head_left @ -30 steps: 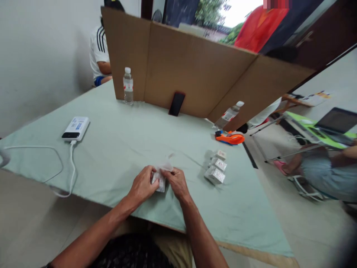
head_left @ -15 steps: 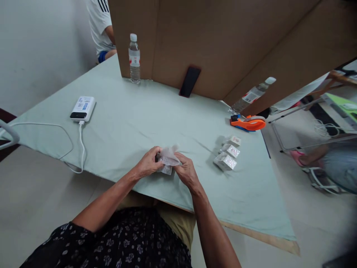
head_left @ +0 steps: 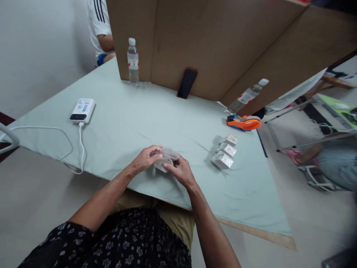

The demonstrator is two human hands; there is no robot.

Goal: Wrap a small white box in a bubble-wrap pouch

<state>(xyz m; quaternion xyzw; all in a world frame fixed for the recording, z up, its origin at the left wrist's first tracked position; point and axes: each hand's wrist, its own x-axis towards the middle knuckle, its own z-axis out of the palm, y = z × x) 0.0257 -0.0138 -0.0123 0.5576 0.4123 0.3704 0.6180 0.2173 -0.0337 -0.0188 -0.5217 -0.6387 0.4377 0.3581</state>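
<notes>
Near the front edge of the cloth-covered table (head_left: pixel 156 111), both my hands grip a small box in bubble wrap (head_left: pixel 163 163). My left hand (head_left: pixel 146 158) has its thumb and fingers closed on the left side of the wrap. From the right, my right hand (head_left: pixel 181 170) presses its thumb on the front face, its fingers curled behind. A loose translucent flap lies folded over the top. What print the wrapped box bears is too small to make out. To the right stand three small wrapped boxes (head_left: pixel 223 160) in a slanting row.
An orange tape dispenser (head_left: pixel 247 123) lies beyond the boxes. Water bottles (head_left: pixel 133 63) and a leaning phone (head_left: pixel 187 83) are by the cardboard screen (head_left: pixel 189 41). A white power bank (head_left: pixel 83 110) with a cable (head_left: pixel 81 145) sits at left. Another person's sleeve (head_left: pixel 99 16) shows behind the screen.
The loose wrap that stood up between my hands is now folded down over the box. My right thumb has moved onto its front face. The view has shifted slightly.
</notes>
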